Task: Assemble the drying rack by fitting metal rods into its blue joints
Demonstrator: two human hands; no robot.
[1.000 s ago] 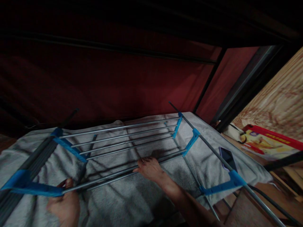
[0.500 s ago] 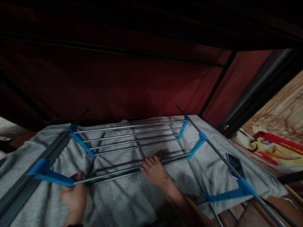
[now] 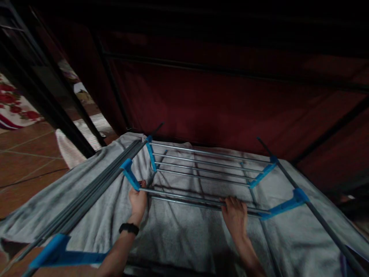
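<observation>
A rack of thin metal rods (image 3: 187,200) and blue plastic brackets (image 3: 279,209) stands on a grey blanket (image 3: 184,238). My left hand (image 3: 137,201) is closed around the left end of a front rod, right beside a blue bracket (image 3: 131,175). A dark band circles my left wrist. Farther right, my right hand (image 3: 235,216) has its fingers curled over the same pair of rods, short of the right bracket. Its fingertips are partly hidden. Several parallel rods (image 3: 201,169) span the back section of the rack.
Several grey tubes (image 3: 95,192) lie together along the rack's left side. A dark red panel (image 3: 201,104) with black bars rises behind. Another blue bracket (image 3: 57,254) is near my left forearm. Tiled floor (image 3: 29,154) and a pale striped cloth (image 3: 69,150) show at left.
My view has turned left, so the rack and both hands appear farther right and more floor shows at left. Both hands keep about the same places on the rods.
</observation>
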